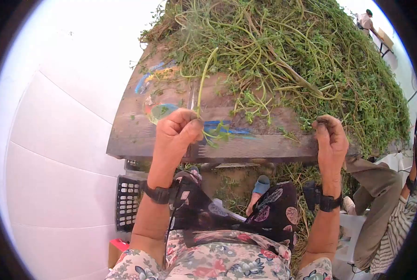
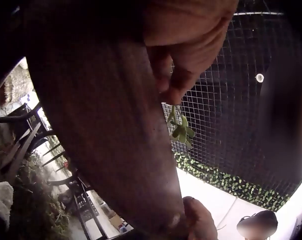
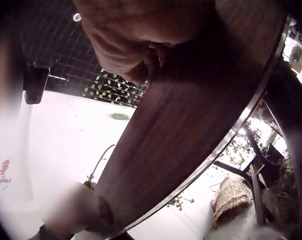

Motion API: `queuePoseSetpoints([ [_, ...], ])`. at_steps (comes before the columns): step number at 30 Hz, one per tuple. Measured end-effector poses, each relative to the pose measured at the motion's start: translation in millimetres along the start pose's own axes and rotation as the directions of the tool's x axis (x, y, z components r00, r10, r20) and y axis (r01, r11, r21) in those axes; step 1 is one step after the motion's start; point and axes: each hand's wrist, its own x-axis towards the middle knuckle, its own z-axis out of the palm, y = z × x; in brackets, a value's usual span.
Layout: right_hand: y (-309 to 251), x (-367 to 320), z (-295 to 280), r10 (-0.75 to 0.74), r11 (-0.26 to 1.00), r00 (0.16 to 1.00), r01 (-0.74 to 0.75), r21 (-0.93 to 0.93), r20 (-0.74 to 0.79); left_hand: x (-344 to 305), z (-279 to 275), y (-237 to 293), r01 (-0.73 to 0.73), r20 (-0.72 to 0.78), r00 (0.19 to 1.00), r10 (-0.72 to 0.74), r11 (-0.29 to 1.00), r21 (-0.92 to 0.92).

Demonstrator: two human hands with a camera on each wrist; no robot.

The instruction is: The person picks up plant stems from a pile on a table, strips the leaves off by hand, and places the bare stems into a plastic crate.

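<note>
Starting at your left, your left hand [image 1: 178, 130] pinches one long stem [image 1: 203, 77] between thumb and fingers, its bare length rising above your grip and its leafy end [image 2: 181, 131] hanging below. That stem is apart from the heap, over the near part of the wooden table [image 1: 136, 133]. A few small sprigs [image 1: 255, 105] lie loose between your hands, in front of the big green heap [image 1: 283, 56], which covers the far part and the right side of the tabletop. Judging by that bulk, you have one stem in hand and most of the greens left to handle; nothing in view shows a finished portion to measure against. Your right hand [image 1: 332, 142] is at the heap's near edge, fingers bent in and thumb against them; you may have a scrap of leaf there, but I can't tell whether it grips anything.

As for what is hidden, the inside of the black crate [image 1: 129, 186] at your left can't be read past your arm and the table. Your left wrist view cuts off the stem's upper length, and in your right wrist view the fingertips are lost in shadow. The heap's far end runs out of frame.
</note>
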Motion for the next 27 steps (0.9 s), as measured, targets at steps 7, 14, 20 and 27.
queuePoseSetpoints([
  [7, -30.4, -5.1, 16.0, -0.215, 0.964, 0.962, 0.237, -0.123, 0.169, 1.8, 8.3, 6.2, 0.016, 0.160, 0.987, -0.023, 0.999, 0.045],
  [14, -71.2, -17.9, 94.4, -0.533, 0.717, 0.675, 0.681, -0.151, 0.510, 2.1, 6.9, 1.7, 0.012, 0.193, 0.981, 0.009, 0.994, -0.111],
  [20, -67.2, -22.4, 111.0, -0.467, 0.780, 0.658, 0.621, -0.074, 0.591, 1.9, 4.0, 1.7, 0.010, 0.179, 0.983, 0.031, 0.975, -0.223],
  [27, -71.5, -25.4, 99.6, -0.401, 0.778, 0.675, 0.608, -0.159, 0.619, 2.1, 5.7, 3.2, 0.006, 0.138, 0.989, 0.061, 0.899, -0.439],
])
